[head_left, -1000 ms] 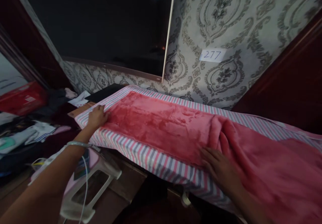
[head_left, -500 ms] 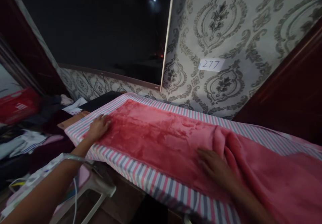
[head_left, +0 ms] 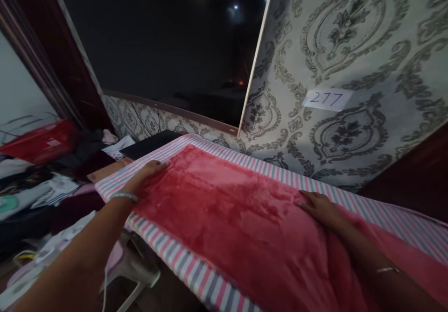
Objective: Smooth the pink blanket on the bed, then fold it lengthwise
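Observation:
A plush red cloth (head_left: 217, 209), its kind not clear, lies spread over an ironing board with a striped cover (head_left: 196, 272). At the cloth's left end my left hand (head_left: 152, 169) lies on its edge, fingers stretched out. Across on the far side, my right hand (head_left: 318, 207) rests on the plush surface, fingers extended and pointing left. The cloth is mostly flat between the hands. Nearer my right forearm it gathers into soft folds and trails off to the right.
A large dark screen (head_left: 164, 46) hangs on the patterned wall behind the board, beside a paper marked 277 (head_left: 328, 99). Heaped clothes (head_left: 63, 188) and a red bag (head_left: 45, 141) lie on the left. Below stands a white plastic chair (head_left: 143, 274).
My right hand has moved from the cloth's middle to its far side, and the thick folds there have flattened. My left hand has slid farther up the left edge. The view has shifted.

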Demonstrator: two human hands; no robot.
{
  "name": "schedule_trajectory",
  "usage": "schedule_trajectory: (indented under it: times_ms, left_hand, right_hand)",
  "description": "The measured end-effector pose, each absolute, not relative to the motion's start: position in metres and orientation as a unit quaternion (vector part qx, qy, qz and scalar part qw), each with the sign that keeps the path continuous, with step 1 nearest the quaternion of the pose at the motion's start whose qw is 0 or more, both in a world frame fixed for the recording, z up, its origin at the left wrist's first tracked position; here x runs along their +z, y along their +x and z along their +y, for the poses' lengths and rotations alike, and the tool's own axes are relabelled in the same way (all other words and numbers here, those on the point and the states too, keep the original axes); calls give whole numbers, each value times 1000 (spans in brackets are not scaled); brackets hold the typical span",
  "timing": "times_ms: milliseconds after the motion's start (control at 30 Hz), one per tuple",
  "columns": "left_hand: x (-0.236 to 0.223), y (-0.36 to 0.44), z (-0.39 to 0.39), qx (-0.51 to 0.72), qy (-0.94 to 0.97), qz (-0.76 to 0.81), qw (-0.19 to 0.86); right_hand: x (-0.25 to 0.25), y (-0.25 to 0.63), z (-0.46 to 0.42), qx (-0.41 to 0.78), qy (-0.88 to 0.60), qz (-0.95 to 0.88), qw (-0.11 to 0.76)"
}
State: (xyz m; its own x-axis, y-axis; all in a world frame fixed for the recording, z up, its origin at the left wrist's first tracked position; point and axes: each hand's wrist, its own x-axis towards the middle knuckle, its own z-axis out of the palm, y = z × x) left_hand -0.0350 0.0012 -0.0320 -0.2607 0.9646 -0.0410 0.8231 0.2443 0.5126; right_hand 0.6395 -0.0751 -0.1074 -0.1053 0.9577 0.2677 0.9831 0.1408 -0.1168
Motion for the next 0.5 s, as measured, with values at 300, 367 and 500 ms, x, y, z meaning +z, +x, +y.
schedule_trajectory:
  times_ms: [300,367,500]
  left_hand:
    - [-43,-15,-1,170,599,777,92]
    - [-39,-12,-3,147,612,775,68]
    - [-22,-13,-3,149,616,773,11]
  right_hand:
    - [-96,630,-52,42,-677,-723,130]
    - [-91,624,-51,47,-683,-716,140]
    - [-61,608,-53,30,-661,-723,199]
